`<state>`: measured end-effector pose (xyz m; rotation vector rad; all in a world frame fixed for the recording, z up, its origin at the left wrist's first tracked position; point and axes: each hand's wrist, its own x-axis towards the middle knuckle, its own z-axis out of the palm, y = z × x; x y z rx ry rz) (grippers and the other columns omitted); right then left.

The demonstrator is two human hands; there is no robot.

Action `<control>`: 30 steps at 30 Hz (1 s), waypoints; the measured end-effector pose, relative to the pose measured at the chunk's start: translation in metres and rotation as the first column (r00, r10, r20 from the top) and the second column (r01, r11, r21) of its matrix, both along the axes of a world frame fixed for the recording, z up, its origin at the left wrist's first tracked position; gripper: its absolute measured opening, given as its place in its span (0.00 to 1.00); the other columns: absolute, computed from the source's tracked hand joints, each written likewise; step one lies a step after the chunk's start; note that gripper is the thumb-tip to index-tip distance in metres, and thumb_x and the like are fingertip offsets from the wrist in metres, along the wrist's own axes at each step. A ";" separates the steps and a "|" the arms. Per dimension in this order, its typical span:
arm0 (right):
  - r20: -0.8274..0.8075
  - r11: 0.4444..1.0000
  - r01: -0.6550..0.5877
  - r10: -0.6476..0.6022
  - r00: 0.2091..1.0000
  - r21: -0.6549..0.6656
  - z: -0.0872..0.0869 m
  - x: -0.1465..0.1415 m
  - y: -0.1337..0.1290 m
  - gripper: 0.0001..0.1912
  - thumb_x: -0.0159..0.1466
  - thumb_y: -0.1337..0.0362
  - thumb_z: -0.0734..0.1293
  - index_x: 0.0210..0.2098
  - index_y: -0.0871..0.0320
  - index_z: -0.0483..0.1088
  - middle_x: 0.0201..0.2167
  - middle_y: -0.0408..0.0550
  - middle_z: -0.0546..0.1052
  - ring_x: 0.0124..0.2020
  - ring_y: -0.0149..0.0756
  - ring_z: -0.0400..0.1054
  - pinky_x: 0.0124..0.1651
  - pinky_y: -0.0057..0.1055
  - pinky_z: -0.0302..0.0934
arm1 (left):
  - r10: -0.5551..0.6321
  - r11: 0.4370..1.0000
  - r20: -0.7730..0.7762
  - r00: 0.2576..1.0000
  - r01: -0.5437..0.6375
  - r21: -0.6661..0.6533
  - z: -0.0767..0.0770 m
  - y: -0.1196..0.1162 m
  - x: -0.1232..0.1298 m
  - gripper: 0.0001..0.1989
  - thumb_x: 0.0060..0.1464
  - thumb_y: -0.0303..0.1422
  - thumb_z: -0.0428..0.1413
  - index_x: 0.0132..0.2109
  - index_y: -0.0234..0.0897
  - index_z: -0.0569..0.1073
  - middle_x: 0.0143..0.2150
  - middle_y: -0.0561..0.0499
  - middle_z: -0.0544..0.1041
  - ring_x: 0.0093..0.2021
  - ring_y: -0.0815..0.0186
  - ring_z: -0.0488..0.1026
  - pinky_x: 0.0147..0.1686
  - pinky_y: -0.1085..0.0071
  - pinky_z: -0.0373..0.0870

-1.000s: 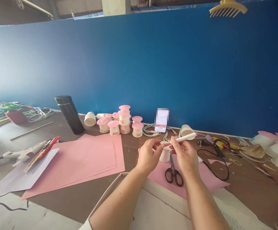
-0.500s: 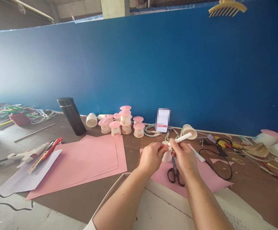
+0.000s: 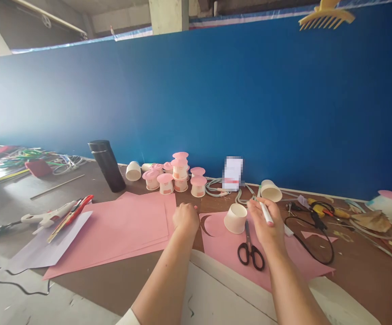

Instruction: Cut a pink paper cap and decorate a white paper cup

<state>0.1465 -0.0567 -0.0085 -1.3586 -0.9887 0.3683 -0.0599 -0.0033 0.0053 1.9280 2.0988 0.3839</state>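
Note:
My right hand (image 3: 266, 223) is closed around a white marker (image 3: 265, 212) with a pink end pointing down toward me. Closed as well, my left hand (image 3: 186, 221) is over the edge of the pink paper sheets (image 3: 128, 225); the red tip of the marker cap (image 3: 196, 207) pokes out of its fingers. Between the hands a white paper cup (image 3: 235, 219) stands upside down or upright, its wide opening facing up, on another pink sheet (image 3: 223, 253) with a crescent cutout. Black-handled scissors (image 3: 250, 253) lie just in front of the cup.
Pink-roofed cup houses (image 3: 180, 171) cluster at the back, beside a black bottle (image 3: 108, 167). A glue gun (image 3: 47, 216) and red cutter (image 3: 77, 210) lie left. A phone (image 3: 232, 174) leans by coiled cables. Another cup (image 3: 271, 191) lies on its side; a black cord (image 3: 312, 259) loops right.
The marker has been uncapped. My left hand has moved left with the cap, while my right hand has moved slightly right and turned the marker downward. The standing cup now shows fully.

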 end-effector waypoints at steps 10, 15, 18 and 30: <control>0.195 0.954 -0.091 0.150 0.969 -0.284 -0.002 -0.014 -0.008 0.36 0.46 0.46 0.72 0.50 0.51 0.60 0.47 0.50 0.72 0.45 0.44 0.68 0.46 0.39 0.61 | 0.027 0.996 -0.007 1.000 -0.027 0.085 0.005 -0.008 0.005 0.15 0.56 0.33 0.49 0.49 0.34 0.68 0.49 0.38 0.70 0.47 0.53 0.70 0.39 0.63 0.66; -0.041 0.964 -0.052 0.043 0.998 -0.262 0.008 -0.010 -0.009 0.32 0.46 0.48 0.72 0.46 0.52 0.65 0.40 0.46 0.74 0.39 0.40 0.69 0.41 0.36 0.63 | -0.102 0.946 0.250 0.963 0.017 0.323 0.013 -0.020 0.019 0.17 0.57 0.32 0.48 0.53 0.39 0.67 0.46 0.43 0.71 0.43 0.60 0.71 0.38 0.67 0.65; -0.297 0.992 -0.124 0.111 0.948 -0.026 0.013 -0.004 -0.007 0.29 0.49 0.50 0.72 0.48 0.53 0.65 0.42 0.46 0.74 0.41 0.39 0.69 0.41 0.34 0.64 | -0.207 0.950 0.549 0.810 0.032 0.312 0.018 -0.031 0.030 0.12 0.56 0.35 0.49 0.45 0.40 0.71 0.45 0.46 0.73 0.37 0.65 0.71 0.38 0.69 0.64; -0.478 0.905 -0.359 0.426 0.768 0.229 0.023 -0.007 -0.010 0.23 0.57 0.49 0.67 0.48 0.52 0.67 0.46 0.49 0.74 0.45 0.41 0.69 0.40 0.33 0.64 | 0.341 0.847 0.851 -0.400 0.524 -0.093 0.029 -0.047 0.048 0.23 0.48 0.49 0.58 0.36 0.29 0.73 0.32 0.49 0.70 0.24 0.78 0.61 0.22 0.82 0.59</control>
